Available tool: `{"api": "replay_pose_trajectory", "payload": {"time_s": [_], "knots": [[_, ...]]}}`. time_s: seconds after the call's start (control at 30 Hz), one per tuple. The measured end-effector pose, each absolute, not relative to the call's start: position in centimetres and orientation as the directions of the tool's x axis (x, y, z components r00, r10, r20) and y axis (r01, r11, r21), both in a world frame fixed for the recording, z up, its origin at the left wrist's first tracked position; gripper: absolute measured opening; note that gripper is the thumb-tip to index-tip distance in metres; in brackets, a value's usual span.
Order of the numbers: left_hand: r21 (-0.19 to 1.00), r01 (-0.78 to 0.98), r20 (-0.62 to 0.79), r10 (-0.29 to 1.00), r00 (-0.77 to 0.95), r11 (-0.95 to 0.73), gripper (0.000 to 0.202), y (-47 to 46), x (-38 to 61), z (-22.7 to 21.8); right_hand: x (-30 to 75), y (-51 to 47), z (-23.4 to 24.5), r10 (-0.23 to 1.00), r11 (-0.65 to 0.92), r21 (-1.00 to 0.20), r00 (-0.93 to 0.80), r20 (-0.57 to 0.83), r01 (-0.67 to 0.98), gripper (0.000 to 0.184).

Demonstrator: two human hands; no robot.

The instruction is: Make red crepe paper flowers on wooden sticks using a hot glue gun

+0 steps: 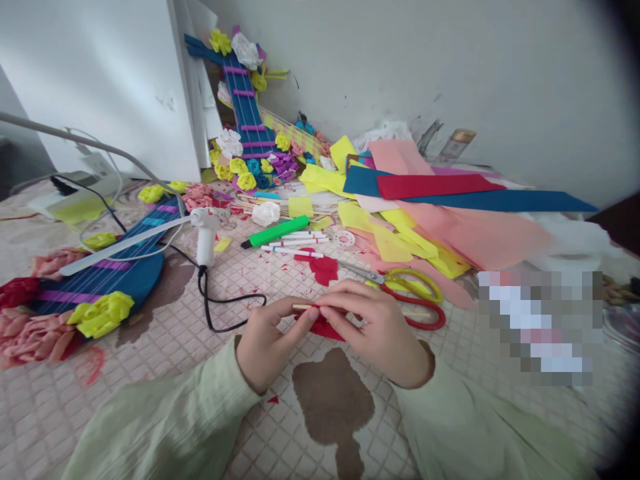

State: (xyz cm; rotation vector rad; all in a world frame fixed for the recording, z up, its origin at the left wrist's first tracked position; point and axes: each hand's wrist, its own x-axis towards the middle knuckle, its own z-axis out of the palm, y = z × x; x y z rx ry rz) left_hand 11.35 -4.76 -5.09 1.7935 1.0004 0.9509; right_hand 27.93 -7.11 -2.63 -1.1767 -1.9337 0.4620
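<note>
Close together at the middle of the table, my left hand (273,337) and my right hand (373,323) pinch a piece of red crepe paper (327,328) with their thumbs and fingers. A thin wooden stick (302,307) lies along the paper's upper edge, its left end showing past my left fingers. My fingers hide most of the paper. Just beyond my right hand lie scissors (435,317) with red and yellow handles, blades pointing left. Red paper scraps (324,269) sit behind my hands.
A white hot glue gun (205,240) with a black cord stands left. Paper-flower guitars, one blue (145,257) at left and another (245,107) against the wall, are nearby. A green marker (277,231) and coloured paper sheets (465,233) lie behind. A blurred patch covers the right.
</note>
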Motion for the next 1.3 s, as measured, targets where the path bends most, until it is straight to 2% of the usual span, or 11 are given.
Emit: {"api": "replay_pose_trajectory", "payload": {"time_s": [0.23, 0.4, 0.67, 1.03, 1.3], "knots": [[0.890, 0.284, 0.230, 0.889, 0.396, -0.357, 0.016, -4.65, 11.21, -5.53, 28.17, -6.92, -2.45, 0.892, 0.450, -0.710, -0.239, 0.383, 0.542, 0.013], [0.880, 0.305, 0.232, 0.889, 0.395, -0.365, 0.017, -4.76, 11.22, -5.37, 28.13, -6.90, -2.58, 0.892, 0.449, -0.706, -0.228, 0.391, 0.547, 0.014], [0.917, 0.241, 0.204, 0.892, 0.404, -0.318, 0.018, -4.68, 11.35, -5.40, 28.32, -6.87, -2.41, 0.911, 0.412, -0.716, -0.241, 0.334, 0.564, 0.015], [0.924, 0.250, 0.185, 0.910, 0.371, -0.290, 0.016, -4.70, 11.42, -5.09, 27.86, -7.09, -2.49, 0.901, 0.423, -0.693, -0.191, 0.388, 0.584, 0.015], [0.904, 0.262, 0.219, 0.894, 0.392, -0.337, 0.016, -4.86, 11.36, -5.02, 27.91, -6.97, -2.51, 0.920, 0.390, -0.734, -0.199, 0.339, 0.556, 0.012]]}}
